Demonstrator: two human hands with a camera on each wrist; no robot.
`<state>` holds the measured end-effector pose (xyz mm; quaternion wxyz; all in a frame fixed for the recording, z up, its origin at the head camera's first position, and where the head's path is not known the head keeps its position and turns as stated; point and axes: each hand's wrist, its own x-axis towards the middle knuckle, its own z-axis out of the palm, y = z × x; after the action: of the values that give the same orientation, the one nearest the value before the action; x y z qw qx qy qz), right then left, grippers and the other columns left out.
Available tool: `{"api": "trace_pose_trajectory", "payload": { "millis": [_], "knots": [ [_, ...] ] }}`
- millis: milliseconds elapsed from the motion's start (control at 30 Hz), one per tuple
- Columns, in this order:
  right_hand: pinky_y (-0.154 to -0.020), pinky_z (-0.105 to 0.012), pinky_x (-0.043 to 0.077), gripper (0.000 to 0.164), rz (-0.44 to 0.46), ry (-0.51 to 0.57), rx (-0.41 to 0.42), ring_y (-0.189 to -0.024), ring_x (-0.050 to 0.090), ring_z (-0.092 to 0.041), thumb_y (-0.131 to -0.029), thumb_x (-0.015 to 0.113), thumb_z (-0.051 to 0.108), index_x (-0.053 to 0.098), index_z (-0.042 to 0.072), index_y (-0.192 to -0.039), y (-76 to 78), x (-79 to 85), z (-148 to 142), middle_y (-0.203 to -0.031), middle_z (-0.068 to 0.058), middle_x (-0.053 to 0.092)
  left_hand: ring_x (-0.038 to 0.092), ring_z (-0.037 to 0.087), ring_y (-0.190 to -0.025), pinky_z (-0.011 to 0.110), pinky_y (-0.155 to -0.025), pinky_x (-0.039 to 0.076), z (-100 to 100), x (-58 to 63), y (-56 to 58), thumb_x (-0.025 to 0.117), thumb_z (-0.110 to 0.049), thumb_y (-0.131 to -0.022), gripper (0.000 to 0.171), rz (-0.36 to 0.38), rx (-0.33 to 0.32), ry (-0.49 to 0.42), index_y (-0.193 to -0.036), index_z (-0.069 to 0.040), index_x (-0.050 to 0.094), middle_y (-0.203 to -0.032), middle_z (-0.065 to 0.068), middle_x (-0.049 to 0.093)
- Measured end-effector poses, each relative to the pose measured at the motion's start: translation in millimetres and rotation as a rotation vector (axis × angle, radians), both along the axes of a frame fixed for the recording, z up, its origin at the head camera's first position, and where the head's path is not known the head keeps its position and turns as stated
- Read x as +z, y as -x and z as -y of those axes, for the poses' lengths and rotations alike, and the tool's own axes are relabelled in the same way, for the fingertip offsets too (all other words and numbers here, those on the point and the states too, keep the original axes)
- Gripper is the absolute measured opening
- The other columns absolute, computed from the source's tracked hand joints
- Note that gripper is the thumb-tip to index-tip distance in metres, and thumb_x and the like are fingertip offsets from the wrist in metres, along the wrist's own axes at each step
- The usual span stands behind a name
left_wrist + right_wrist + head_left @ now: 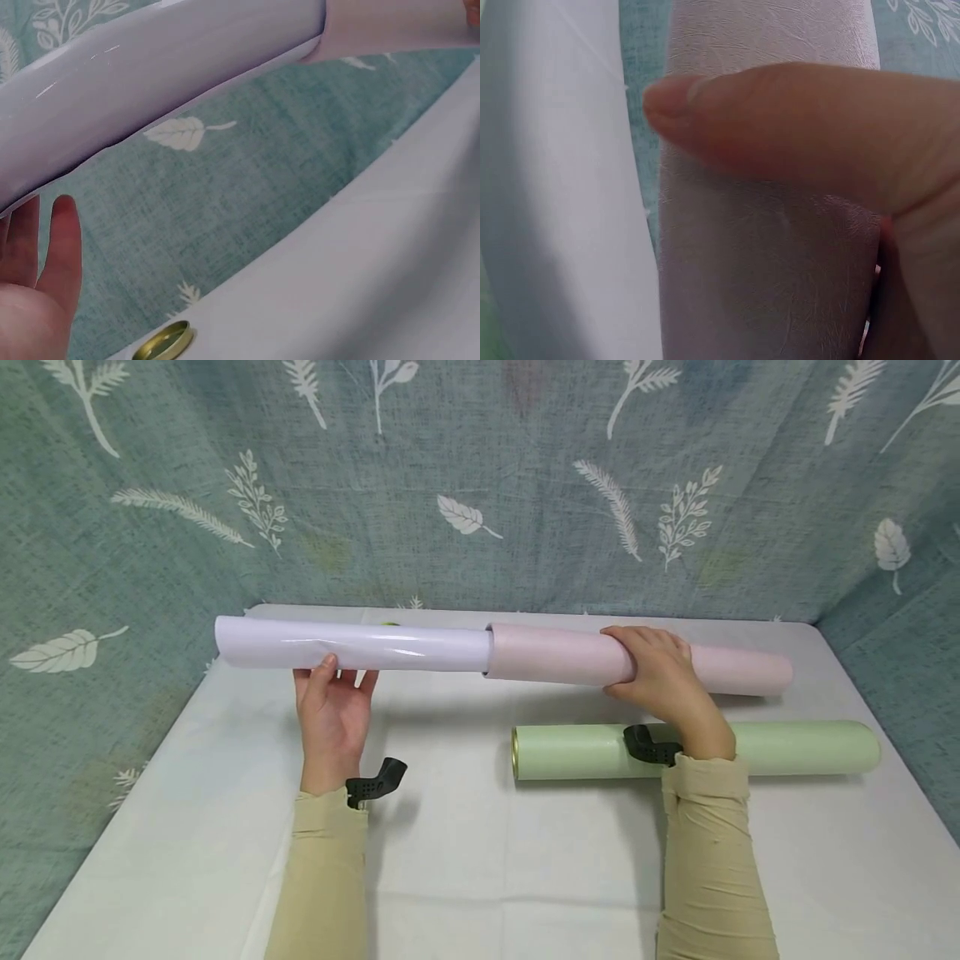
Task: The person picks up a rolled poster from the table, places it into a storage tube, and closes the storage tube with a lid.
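Observation:
A glossy white rolled sheet (420,649) sticks out of the open left end of a pink textured tube (555,653), both raised over the table. My left hand (333,718) holds the roll near its outer end, thumb on the near side and fingers at its underside. In the left wrist view, the roll (180,71) runs into the pink tube (397,26). My right hand (660,677) grips the tube around its middle, and the thumb (765,116) lies across it in the right wrist view. The roll's inner end is hidden inside the tube.
A light green tube (570,752) with a gold-rimmed left end lies on the white-covered table (450,860), under my right wrist. A round gold lid (165,341) sits on the cloth. Leaf-patterned curtain (420,468) hangs behind and along both sides.

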<state>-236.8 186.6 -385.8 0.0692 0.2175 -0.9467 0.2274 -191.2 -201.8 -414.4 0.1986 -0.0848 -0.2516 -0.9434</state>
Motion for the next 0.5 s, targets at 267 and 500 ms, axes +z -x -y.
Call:
{"api": "trace_pose_trajectory", "payload": {
  "millis": [267,500],
  "knots": [
    [-0.089,-0.051,0.020,0.077,0.045,-0.018,-0.012,-0.118,0.033,-0.028,-0.064,0.079,0.028,0.042,0.025,-0.131,0.5,0.5,1.3,-0.129,-0.003,0.044,0.051,0.027,-0.097,0.052,-0.091,0.034,-2.5,-0.7,0.5,0.049,0.002,-0.086,0.031,-0.021,-0.082,-0.032,-0.114,-0.011,0.046,-0.110,0.010,0.050],
    [-0.089,-0.050,0.020,0.075,0.050,-0.025,-0.013,-0.117,0.034,-0.028,-0.063,0.079,0.028,0.044,0.023,-0.129,-1.0,1.7,2.1,-0.127,-0.003,0.045,0.049,0.030,-0.105,0.053,-0.090,0.036,-4.0,-2.7,1.3,0.053,-0.005,-0.087,0.028,-0.033,-0.121,-0.021,-0.113,-0.011,0.046,-0.113,0.010,0.048]
  ]
}}
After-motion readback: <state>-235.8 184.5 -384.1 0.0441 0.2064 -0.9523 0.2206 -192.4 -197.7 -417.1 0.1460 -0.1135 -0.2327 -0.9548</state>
